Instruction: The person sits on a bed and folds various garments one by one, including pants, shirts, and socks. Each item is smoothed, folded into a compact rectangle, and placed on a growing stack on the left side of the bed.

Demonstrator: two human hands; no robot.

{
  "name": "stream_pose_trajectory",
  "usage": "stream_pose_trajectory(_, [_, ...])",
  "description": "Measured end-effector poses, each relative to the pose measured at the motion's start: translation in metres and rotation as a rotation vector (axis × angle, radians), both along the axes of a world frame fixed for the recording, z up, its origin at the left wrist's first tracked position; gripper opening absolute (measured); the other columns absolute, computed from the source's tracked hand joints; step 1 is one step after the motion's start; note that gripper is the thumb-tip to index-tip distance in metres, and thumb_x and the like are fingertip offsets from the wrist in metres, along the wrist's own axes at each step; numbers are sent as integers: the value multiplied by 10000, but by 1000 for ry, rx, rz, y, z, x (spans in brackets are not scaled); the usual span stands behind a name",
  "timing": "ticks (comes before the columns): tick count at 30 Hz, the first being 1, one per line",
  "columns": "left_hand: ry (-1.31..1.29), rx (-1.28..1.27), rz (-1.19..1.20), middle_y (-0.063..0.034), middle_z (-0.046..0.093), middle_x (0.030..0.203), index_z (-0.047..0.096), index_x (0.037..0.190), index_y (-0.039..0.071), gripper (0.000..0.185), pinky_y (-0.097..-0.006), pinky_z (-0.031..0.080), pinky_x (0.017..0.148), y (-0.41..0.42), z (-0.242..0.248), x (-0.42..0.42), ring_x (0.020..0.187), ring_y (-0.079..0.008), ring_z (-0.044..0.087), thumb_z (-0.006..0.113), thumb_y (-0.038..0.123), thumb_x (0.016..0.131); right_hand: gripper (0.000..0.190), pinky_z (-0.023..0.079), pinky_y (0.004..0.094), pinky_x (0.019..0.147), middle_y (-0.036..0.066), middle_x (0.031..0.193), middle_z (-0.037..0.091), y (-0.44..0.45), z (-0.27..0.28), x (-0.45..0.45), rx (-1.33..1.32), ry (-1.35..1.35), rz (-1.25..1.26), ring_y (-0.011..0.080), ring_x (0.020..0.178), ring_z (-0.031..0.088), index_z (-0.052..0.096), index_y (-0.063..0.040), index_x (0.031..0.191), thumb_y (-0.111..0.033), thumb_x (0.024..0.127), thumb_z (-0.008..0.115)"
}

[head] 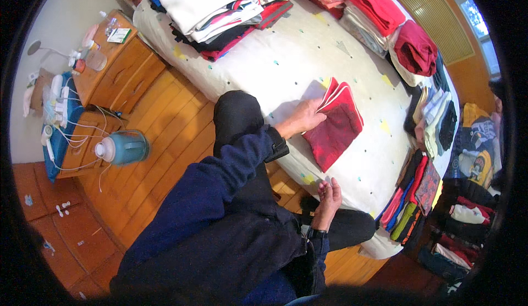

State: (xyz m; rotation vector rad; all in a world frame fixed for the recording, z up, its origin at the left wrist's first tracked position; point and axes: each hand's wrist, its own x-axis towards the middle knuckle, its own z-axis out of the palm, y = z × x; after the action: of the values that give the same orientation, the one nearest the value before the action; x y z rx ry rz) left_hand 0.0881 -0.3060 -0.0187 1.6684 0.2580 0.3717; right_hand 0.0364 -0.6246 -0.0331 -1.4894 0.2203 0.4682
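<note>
My left hand (304, 118) grips one edge of a folded dark red cloth garment (336, 134) with pale piping. The garment is over the near part of a bed with a white patterned sheet (284, 70); whether it rests on the sheet I cannot tell. Below the garment's lower corner is my right hand (328, 198), apart from it, palm partly up, fingers slightly curled and nothing in them. Both my knees are against or near the bed's edge.
Folded clothes (206, 0) are piled at the upper left of the bed, and more stacks (373, 9) line its far and right sides. A wooden nightstand (119, 66) holds bottles. A blue thermos flask (128, 147) and white cables are at the left.
</note>
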Motion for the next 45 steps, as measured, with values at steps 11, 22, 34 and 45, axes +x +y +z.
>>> stream_pose_trajectory(11, [-686,30,532,-104,689,1264,581,1357,-12,384,-366,562,981,274,182,-68,1099,-219,692,638,104,995,365,590,273,799,74,1037,702,-9,-25,3,8,46,23,152,893,702,554,6,1378,-97,1037,632])
stream_pose_trajectory(22, [-635,-238,953,-158,695,1141,610,1151,-39,249,-399,590,799,416,104,-112,917,-265,707,658,-16,908,288,551,279,781,75,1000,684,-6,-34,2,13,63,2,161,868,677,557,-11,1300,-91,1031,623])
stream_pose_trajectory(34, [-24,1411,1300,-240,563,1432,573,1397,62,610,-582,441,1040,359,168,-118,1312,-451,525,758,371,905,216,556,287,783,75,999,687,-3,-34,2,-19,51,-8,164,870,680,575,-36,1236,-92,1032,617])
stream_pose_trajectory(45, [771,1127,888,-278,308,1646,532,1516,203,756,-829,69,1126,400,113,-59,1463,-660,214,462,721,970,120,556,303,784,70,977,660,-1,-38,4,-2,58,1,175,857,660,571,-67,1176,-98,1060,581])
